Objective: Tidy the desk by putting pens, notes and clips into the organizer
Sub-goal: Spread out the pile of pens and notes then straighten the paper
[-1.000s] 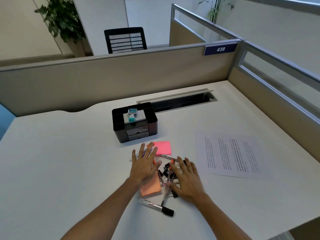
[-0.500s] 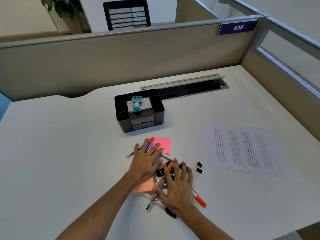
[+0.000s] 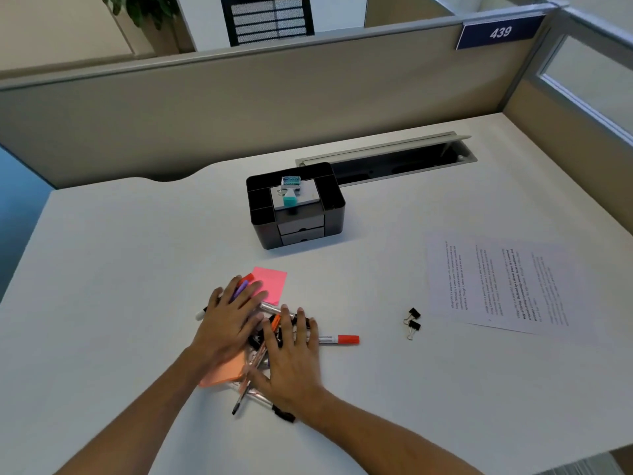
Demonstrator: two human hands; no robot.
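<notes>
A black organizer with small grey drawers stands mid-desk, a teal stamp on top of it. In front of it lies a heap of pens and black binder clips. My left hand lies flat on the heap's left side, fingers spread, over a purple pen and an orange sticky pad. My right hand lies flat on the right side, over pens and clips. A pink sticky note shows beyond my left fingers. A red-capped marker sticks out to the right. Two loose binder clips lie apart.
A printed sheet lies on the right of the white desk. An open cable tray runs behind the organizer. Beige partition walls close the back and right. The desk's front edge is near my forearms.
The view has tilted down and come closer. Both hands stay flat on the heap; the right hand has slid toward me, and the red marker and two clips now lie clear to the right.
</notes>
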